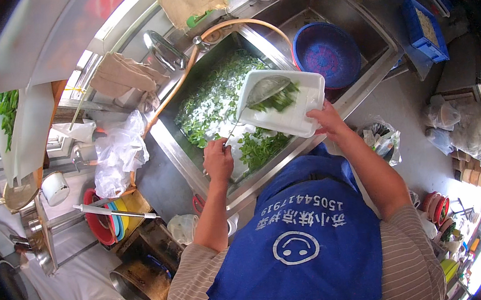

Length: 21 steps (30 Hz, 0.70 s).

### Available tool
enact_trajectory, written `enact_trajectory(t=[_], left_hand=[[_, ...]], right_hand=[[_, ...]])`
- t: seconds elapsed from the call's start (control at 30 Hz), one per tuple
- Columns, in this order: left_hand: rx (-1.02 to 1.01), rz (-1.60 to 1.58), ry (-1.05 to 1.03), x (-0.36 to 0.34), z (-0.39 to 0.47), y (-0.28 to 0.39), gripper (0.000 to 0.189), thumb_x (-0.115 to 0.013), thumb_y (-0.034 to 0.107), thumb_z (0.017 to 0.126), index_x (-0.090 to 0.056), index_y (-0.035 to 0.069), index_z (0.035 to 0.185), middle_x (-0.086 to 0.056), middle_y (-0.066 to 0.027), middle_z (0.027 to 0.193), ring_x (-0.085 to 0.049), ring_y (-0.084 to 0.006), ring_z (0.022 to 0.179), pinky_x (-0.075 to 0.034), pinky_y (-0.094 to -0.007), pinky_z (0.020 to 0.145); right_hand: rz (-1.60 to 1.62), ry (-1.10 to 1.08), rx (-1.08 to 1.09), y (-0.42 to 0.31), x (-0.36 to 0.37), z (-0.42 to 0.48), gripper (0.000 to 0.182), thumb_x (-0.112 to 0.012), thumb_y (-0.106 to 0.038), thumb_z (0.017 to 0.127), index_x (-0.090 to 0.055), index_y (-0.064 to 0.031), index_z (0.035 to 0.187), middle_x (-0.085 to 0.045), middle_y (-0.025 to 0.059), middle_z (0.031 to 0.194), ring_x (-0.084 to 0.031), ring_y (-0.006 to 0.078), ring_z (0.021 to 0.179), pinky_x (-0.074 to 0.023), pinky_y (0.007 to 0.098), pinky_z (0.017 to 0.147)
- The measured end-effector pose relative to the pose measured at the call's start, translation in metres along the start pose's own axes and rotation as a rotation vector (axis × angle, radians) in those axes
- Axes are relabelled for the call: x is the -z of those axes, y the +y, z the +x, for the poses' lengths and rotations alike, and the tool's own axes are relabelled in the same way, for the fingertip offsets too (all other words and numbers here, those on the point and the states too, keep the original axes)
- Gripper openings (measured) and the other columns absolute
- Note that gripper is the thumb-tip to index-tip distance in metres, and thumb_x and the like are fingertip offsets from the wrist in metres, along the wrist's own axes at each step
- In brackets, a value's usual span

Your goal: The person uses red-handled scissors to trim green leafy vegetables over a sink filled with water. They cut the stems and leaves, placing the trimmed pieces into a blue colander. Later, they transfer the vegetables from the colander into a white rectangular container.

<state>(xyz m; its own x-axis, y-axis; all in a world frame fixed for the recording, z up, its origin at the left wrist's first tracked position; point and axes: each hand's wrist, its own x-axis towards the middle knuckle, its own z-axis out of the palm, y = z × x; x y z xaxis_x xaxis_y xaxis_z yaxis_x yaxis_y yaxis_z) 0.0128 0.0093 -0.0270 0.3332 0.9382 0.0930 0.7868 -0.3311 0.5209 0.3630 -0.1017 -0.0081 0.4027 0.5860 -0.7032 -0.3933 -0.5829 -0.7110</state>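
My left hand (218, 160) grips the thin handle of a wire-mesh skimmer (268, 90), whose round head is tilted over a white plastic tray (307, 122). My right hand (329, 120) holds that tray by its near right corner, above the sink's edge. Blurred green leaves (281, 99) lie between the skimmer head and the tray floor. Below, a stainless steel sink basin (169, 135) holds water with many leafy greens (217, 87) afloat. A denser bunch of leaves (262, 148) is at the near side of the basin, partly under the tray.
A blue plastic colander (327, 55) stands in the second sink basin (366, 16). An orange hose (174, 91) curves round the first basin, past a chrome faucet (163, 49). Cloths (122, 74) and a plastic bag (119, 153) hang at the left. A metal pot (139, 290) lies lower left.
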Motion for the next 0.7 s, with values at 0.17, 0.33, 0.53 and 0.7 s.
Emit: enact_trajectory(t=[0.17,0.33,0.53,0.7], left_hand=[[0.055,-0.045,0.016,-0.006,0.003,-0.006,0.024,-0.074,0.014,0.085,-0.069,0.012,0.108,-0.065,-0.0084,0.097,-0.063,-0.0302,0.093,-0.050,-0.0421,0.080],[0.173,-0.148,-0.013,-0.019,0.013,-0.048,0.032,-0.072,0.017,0.087,-0.064,0.008,0.117,-0.067,-0.0153,0.110,-0.065,-0.0363,0.100,-0.051,-0.0448,0.085],[0.300,0.158,-0.155,-0.039,0.042,-0.107,0.039,-0.074,0.023,0.086,-0.063,0.005,0.120,-0.067,-0.0200,0.114,-0.066,-0.0406,0.101,-0.051,-0.0462,0.091],[0.753,-0.685,-0.454,-0.063,0.063,-0.122,0.026,-0.073,0.017,0.088,-0.063,0.002,0.107,-0.064,-0.0122,0.096,-0.066,-0.0252,0.080,-0.062,-0.0409,0.070]], right_hand=[[0.064,-0.022,0.036,0.007,0.008,-0.007,0.076,-0.072,-0.013,0.078,-0.037,-0.0139,0.146,-0.060,0.0139,0.128,-0.065,0.0320,0.107,-0.0598,0.0505,0.068],[0.028,0.075,0.030,0.030,0.039,-0.003,0.073,-0.070,-0.012,0.079,-0.038,-0.0115,0.145,-0.061,0.0150,0.127,-0.068,0.0306,0.104,-0.0618,0.0480,0.068],[0.237,0.102,0.104,0.032,0.067,-0.029,0.068,-0.069,-0.010,0.081,-0.042,-0.0124,0.143,-0.061,0.0127,0.125,-0.068,0.0296,0.103,-0.0621,0.0456,0.071],[0.260,0.171,0.093,0.041,0.079,-0.026,0.061,-0.066,-0.008,0.083,-0.046,-0.0112,0.140,-0.063,0.0108,0.121,-0.070,0.0267,0.098,-0.0623,0.0415,0.068]])
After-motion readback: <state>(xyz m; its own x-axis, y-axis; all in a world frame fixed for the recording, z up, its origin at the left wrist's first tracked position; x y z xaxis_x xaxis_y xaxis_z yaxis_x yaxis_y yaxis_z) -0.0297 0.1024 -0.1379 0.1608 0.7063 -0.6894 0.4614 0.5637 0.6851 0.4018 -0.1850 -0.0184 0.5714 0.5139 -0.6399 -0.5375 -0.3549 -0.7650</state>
